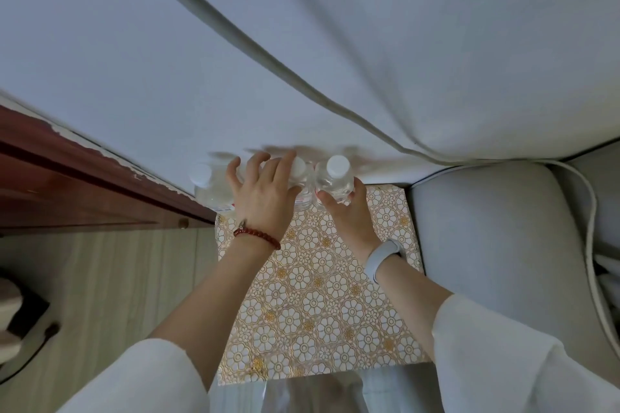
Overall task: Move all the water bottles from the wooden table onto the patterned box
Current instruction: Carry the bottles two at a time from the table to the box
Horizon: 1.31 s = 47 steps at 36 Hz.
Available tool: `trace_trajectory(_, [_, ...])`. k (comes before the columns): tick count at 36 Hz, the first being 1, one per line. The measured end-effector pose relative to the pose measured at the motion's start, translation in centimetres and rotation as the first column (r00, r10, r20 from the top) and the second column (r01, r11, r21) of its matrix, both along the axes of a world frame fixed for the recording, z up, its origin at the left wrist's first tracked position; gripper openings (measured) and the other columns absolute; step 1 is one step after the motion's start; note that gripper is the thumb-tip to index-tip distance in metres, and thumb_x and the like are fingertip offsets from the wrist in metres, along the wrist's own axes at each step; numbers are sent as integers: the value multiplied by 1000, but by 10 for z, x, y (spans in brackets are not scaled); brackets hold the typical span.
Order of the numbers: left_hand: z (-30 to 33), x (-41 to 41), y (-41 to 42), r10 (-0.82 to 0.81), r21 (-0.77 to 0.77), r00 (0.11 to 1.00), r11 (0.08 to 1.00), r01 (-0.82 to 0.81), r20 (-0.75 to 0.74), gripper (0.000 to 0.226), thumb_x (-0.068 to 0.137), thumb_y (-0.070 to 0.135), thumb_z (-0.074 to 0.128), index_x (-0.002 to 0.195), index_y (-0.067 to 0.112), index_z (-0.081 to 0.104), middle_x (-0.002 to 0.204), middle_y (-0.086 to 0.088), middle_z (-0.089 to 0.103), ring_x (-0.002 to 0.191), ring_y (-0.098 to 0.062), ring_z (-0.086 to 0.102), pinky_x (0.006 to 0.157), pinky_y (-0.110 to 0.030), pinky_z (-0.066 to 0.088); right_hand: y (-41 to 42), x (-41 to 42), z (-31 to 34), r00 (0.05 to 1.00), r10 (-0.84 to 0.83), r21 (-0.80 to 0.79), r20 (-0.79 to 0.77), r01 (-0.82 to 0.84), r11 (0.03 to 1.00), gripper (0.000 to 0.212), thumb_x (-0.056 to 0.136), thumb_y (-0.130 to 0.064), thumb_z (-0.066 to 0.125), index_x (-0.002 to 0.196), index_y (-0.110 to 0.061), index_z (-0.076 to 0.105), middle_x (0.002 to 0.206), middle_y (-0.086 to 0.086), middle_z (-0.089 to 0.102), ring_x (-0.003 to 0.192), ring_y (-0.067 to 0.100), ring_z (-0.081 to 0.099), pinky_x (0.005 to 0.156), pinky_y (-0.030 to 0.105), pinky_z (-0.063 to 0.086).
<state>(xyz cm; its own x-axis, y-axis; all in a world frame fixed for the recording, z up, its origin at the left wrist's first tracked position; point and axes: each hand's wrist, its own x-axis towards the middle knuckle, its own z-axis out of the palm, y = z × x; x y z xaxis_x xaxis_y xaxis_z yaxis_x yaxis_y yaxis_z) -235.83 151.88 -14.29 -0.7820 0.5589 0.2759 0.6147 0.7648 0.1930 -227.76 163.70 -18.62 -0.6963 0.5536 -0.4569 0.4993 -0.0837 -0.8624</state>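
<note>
A patterned box with a gold-and-white flower top lies in front of me. Several clear water bottles with white caps stand in a row along its far edge, against the white wall. My right hand grips the rightmost bottle low on its body, thumb on one side and fingers on the other. My left hand lies spread over the tops of the middle bottles, its fingers fairly straight; one of those middle bottles shows beside its thumb. The leftmost bottle stands free at the box's far left corner.
The dark red-brown wooden table runs along the left, close to the leftmost bottle. A grey cushioned seat borders the box on the right, with a white cable over it. Light wood floor lies to the left.
</note>
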Motion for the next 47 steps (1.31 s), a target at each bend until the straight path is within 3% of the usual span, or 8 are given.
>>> trace_trajectory(5, [11, 12, -8, 45, 12, 993, 999, -46, 109, 62, 73, 25, 71, 129, 14, 47, 128, -12, 54, 127, -35, 41, 104, -62, 19, -4, 8, 24, 996, 49, -13, 81, -48, 999, 88, 82, -39, 64, 146, -22, 6, 153, 6, 23, 138, 25, 28, 108, 39, 29])
trace_trajectory(10, [39, 43, -41, 147, 91, 954, 980, -176, 263, 53, 81, 30, 62, 129, 16, 47, 135, -13, 47, 131, -34, 35, 108, -56, 18, -23, 37, 67, 989, 66, -4, 135, -66, 998, 59, 91, -29, 54, 140, -16, 25, 146, 9, 34, 130, 22, 37, 104, 36, 34])
trace_trajectory(15, [74, 80, -105, 296, 152, 871, 913, -378, 391, 48, 84, 29, 59, 128, 15, 48, 133, -10, 49, 126, -29, 39, 102, -50, 30, -70, 57, 113, 942, 307, 44, 138, -315, 948, 31, 93, -23, 48, 122, -13, 50, 122, 2, 56, 101, 9, 50, 76, 15, 37])
trace_trajectory(20, [114, 120, -211, 485, 175, 767, 787, -592, 419, 43, 87, 30, 54, 127, 17, 49, 130, -6, 51, 118, -27, 42, 95, -45, 34, -160, 59, 159, 808, 581, 135, 93, -589, 797, 27, 93, -23, 45, 116, -14, 56, 105, -1, 61, 81, 7, 54, 62, 14, 37])
trace_trajectory(27, [176, 246, -414, 731, 238, 597, 548, -802, 330, 38, 86, 23, 56, 121, 9, 54, 124, -13, 55, 116, -33, 48, 93, -45, 42, -359, 106, 221, 515, 857, 252, 15, -831, 495, 20, 92, -21, 48, 105, -15, 62, 99, 2, 66, 95, 15, 58, 82, 27, 45])
trace_trajectory(34, [214, 459, -617, 925, 223, 265, 207, -953, 274, 37, 83, 18, 60, 118, 8, 56, 116, -16, 59, 110, -36, 51, 89, -41, 43, -593, 247, 260, 72, 997, 268, -31, -960, 77, 10, 92, -21, 47, 94, -25, 57, 96, 7, 67, 93, 25, 64, 87, 41, 50])
trace_trajectory(40, [227, 654, -730, 945, 221, -134, -205, -953, 297, 38, 86, 25, 58, 120, 9, 55, 119, -15, 58, 113, -32, 51, 92, -41, 44, -763, 388, 277, -384, 923, 295, -9, -883, -365, 19, 91, -20, 50, 105, -14, 62, 101, 7, 66, 86, 13, 55, 72, 21, 39])
trace_trajectory(47, [220, 833, -792, 809, 255, -485, -572, -780, 331, 36, 88, 26, 54, 120, 8, 55, 123, -11, 56, 114, -26, 51, 93, -38, 43, -907, 547, 279, -726, 687, 360, 27, -634, -684, 24, 92, -19, 49, 110, -11, 61, 109, 8, 65, 93, 16, 55, 74, 22, 37])
